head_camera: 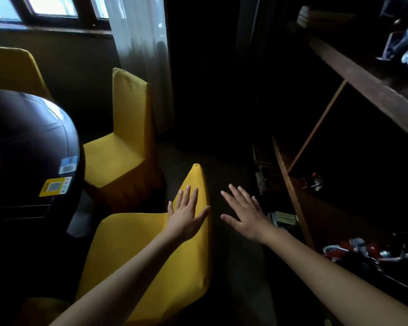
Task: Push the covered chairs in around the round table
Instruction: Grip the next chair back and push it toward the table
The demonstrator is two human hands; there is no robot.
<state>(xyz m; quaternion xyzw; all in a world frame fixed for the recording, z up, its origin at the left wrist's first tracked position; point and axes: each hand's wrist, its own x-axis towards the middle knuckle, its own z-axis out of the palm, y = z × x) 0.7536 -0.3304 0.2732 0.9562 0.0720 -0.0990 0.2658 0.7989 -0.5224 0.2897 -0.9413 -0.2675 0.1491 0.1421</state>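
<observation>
A dark round table fills the left side, with stickers near its edge. Three chairs in yellow covers stand around it. The nearest chair is just below me, its seat facing the table and its backrest top running up the middle of the view. My left hand lies flat and open on that backrest top. My right hand hovers open to the right of the backrest, over the dark floor, touching nothing. A second chair stands beyond it by the curtain. A third chair is at the far left.
A white curtain hangs below the window at the back. Wooden shelving with toys and a red model motorcycle lines the right side. A dark strip of floor runs between the chairs and the shelving.
</observation>
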